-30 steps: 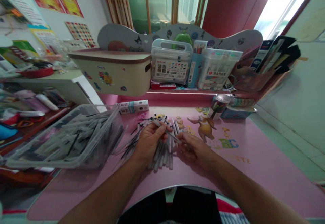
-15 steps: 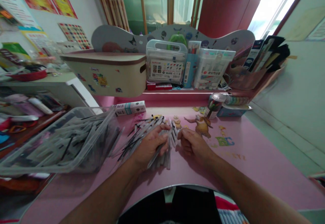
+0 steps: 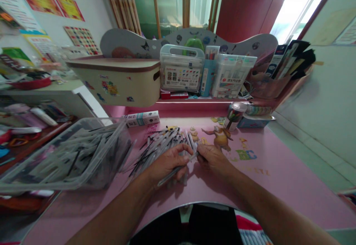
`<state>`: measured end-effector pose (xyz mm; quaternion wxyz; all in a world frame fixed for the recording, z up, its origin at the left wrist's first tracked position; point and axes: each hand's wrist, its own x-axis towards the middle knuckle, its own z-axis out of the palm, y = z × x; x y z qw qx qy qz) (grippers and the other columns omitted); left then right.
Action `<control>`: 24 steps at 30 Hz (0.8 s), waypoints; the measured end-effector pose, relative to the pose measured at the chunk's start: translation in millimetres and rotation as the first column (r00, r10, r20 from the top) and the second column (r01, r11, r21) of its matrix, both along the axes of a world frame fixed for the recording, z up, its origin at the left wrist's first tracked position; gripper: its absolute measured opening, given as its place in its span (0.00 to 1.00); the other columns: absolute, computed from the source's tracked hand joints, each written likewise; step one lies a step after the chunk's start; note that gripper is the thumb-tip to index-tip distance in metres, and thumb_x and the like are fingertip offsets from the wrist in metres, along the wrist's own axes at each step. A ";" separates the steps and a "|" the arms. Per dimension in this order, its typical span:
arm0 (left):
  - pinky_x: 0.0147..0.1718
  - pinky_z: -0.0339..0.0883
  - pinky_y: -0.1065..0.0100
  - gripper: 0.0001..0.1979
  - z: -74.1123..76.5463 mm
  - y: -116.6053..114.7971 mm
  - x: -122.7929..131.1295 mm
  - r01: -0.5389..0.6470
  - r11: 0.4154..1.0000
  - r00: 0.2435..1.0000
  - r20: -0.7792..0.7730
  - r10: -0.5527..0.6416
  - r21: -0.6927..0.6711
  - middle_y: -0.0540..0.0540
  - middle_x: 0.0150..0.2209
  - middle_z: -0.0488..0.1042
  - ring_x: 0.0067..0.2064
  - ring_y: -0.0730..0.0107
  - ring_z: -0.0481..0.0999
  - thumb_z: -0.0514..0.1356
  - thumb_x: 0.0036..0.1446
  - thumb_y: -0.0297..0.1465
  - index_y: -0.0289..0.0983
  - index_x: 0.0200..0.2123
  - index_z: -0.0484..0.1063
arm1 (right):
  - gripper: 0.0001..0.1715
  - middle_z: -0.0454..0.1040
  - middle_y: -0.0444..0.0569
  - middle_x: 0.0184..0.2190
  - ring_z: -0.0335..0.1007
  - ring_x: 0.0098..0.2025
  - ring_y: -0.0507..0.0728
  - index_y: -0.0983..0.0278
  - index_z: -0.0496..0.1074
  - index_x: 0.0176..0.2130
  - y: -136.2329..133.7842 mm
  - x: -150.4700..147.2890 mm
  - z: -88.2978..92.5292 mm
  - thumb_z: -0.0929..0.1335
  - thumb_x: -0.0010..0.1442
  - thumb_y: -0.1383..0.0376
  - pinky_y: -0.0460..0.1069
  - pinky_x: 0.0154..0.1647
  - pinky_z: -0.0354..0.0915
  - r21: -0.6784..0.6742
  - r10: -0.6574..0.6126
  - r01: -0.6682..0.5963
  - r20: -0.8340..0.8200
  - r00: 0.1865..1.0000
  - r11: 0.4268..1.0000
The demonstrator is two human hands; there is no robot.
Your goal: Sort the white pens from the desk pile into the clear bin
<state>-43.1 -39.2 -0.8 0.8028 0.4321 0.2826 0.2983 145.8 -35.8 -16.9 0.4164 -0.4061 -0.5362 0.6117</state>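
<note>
A slim translucent pen (image 3: 167, 177) lies slanted across my left hand (image 3: 171, 161), whose fingers and thumb close round it. My right hand (image 3: 211, 158) is curled, with its fingertips pinching the pen's upper end near the middle of the desk. A heap of similar clear pens (image 3: 164, 141), many with black ends, lies under and beyond my left hand. Just past the fingertips, a few more pens (image 3: 190, 138) rest side by side on the pink desk (image 3: 267, 197). The lower part of the heap is hidden by my left hand.
On the left, a clear plastic bin (image 3: 91, 182) holds many translucent pens. A small white box (image 3: 142, 118) lies behind the heap. A clear-lidded can (image 3: 235, 115) and a blue box (image 3: 254, 122) stand at the back right. Marker cases (image 3: 182, 70) and a lidded beige bin (image 3: 119, 83) line the shelf.
My hands have come together, and the right fingertips now meet the pen's upper end. The pen in my left hand shows more clearly, its lower end pointing toward me.
</note>
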 end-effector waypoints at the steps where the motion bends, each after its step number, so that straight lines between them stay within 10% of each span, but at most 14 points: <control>1: 0.15 0.52 0.79 0.14 1.1 0.0 0.2 -0.018 1.000 1.000 0.019 0.018 -0.012 0.56 0.13 0.67 0.13 0.79 0.57 0.64 0.56 0.39 0.39 0.41 0.66 | 0.26 0.54 0.40 0.15 0.47 0.18 0.50 0.61 0.61 0.18 0.0 -1.0 -1.1 0.66 0.60 0.50 0.47 0.19 0.45 -0.031 0.010 -0.011 -0.043 0.999 0.999; 9: 0.25 0.67 0.75 0.15 9.4 -4.2 3.9 -0.358 0.927 0.932 0.090 0.350 0.108 0.47 0.34 0.77 0.26 0.77 0.71 0.66 0.49 0.27 0.38 0.42 0.76 | 0.28 0.49 0.33 0.11 0.33 0.12 0.43 0.62 0.59 0.20 12.7 -0.4 -4.4 0.71 0.53 0.47 0.42 0.11 0.34 -0.409 -0.145 -0.002 -0.326 0.934 0.912; 14: 0.24 0.68 0.74 0.13 8.0 -5.3 8.0 -0.485 0.795 0.825 -0.113 0.554 0.364 0.44 0.35 0.78 0.26 0.75 0.73 0.63 0.57 0.39 0.37 0.39 0.79 | 0.26 0.52 0.34 0.13 0.37 0.13 0.43 0.62 0.59 0.22 9.1 -3.3 -4.3 0.72 0.54 0.49 0.41 0.11 0.38 -0.361 -0.130 -0.001 -0.340 0.931 0.933; 24: 0.32 0.74 0.70 0.17 6.6 1.0 7.8 -0.596 0.766 0.781 -0.049 0.623 0.240 0.42 0.37 0.81 0.37 0.64 0.81 0.66 0.53 0.44 0.35 0.35 0.78 | 0.13 0.56 0.34 0.18 0.37 0.14 0.44 0.61 0.68 0.35 -1.1 -9.2 -1.0 0.71 0.56 0.55 0.42 0.13 0.38 -0.258 -0.155 0.050 -0.404 0.902 0.965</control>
